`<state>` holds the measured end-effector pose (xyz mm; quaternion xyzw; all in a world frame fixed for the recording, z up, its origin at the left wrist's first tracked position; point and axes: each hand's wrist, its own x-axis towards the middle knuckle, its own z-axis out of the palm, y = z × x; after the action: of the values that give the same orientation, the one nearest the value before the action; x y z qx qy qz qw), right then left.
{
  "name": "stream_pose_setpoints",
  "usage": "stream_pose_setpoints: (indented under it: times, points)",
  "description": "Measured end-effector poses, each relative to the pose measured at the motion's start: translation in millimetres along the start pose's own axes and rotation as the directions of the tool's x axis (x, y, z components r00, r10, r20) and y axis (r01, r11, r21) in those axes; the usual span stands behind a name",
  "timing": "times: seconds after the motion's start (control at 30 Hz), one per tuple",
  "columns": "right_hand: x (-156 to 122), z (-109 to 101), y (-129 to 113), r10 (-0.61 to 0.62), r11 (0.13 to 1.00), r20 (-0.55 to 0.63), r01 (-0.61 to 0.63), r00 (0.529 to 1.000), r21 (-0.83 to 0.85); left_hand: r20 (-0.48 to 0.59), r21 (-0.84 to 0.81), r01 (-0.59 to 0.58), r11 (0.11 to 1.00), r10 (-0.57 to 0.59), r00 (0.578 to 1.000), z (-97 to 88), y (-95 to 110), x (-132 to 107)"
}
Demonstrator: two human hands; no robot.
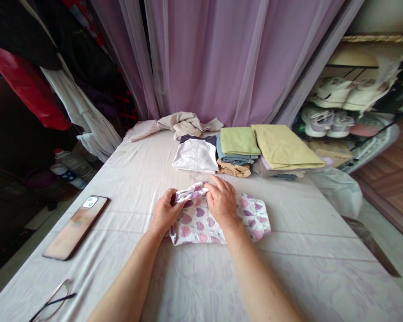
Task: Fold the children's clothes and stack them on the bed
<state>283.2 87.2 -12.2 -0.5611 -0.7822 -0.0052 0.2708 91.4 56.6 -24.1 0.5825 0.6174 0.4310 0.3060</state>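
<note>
A white piece of clothing printed with pink and purple hearts point(198, 220) lies on the covered table in front of me, folded into a wide, low shape. My left hand point(168, 211) pinches its gathered upper edge at the left end. Farther along the same edge, my right hand point(221, 199) has its fingers closed on the cloth, and its wrist hides part of the print. Just beyond my hands sits a folded white garment with a dark top edge point(195, 154). Beside it are stacked a green folded cloth point(240, 141) and a yellow folded cloth point(285, 145).
A phone point(77, 228) lies face down near the table's left edge, with eyeglasses point(55, 302) closer to me. Crumpled beige cloth point(188, 123) rests at the back, before a purple curtain point(208, 62). Shoes point(327, 121) fill a rack on the right.
</note>
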Motion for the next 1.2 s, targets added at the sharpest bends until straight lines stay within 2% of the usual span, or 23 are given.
stream_pose_setpoints:
  times: [0.2, 0.33, 0.6, 0.8, 1.0, 1.2]
  points:
    - [-0.1, -1.4, -8.8, -0.159, 0.979, -0.038, 0.162, 0.987, 0.121, 0.047, -0.084, -0.012, 0.996, 0.016, 0.999, 0.4, -2.9, 0.3]
    - [-0.8, -1.5, -18.0, -0.148, 0.983, 0.001, 0.147, 0.989, 0.111, 0.064, -0.091, -0.025, 0.996, 0.031, 0.997, 2.1, -7.3, 1.7]
    - [-4.0, -2.8, -28.7, -0.150, 0.976, 0.051, 0.140, 0.987, 0.166, 0.067, -0.259, -0.065, 0.964, 0.085, 0.994, 4.4, -5.6, 1.6]
    - [-4.1, -2.3, -31.8, -0.155, 0.967, -0.034, 0.159, 0.987, 0.200, 0.062, -0.288, -0.051, 0.956, 0.072, 0.996, 4.1, -4.4, 2.2]
    - [-4.5, -2.5, -34.1, -0.191, 0.961, -0.042, 0.195, 0.981, 0.198, 0.086, -0.348, -0.046, 0.936, 0.081, 0.993, 3.4, -2.9, 1.9]
    - [-5.0, -0.3, -34.2, -0.189, 0.950, -0.104, 0.209, 0.976, 0.234, 0.097, -0.382, -0.047, 0.923, 0.090, 0.991, 2.8, -2.0, 1.3]
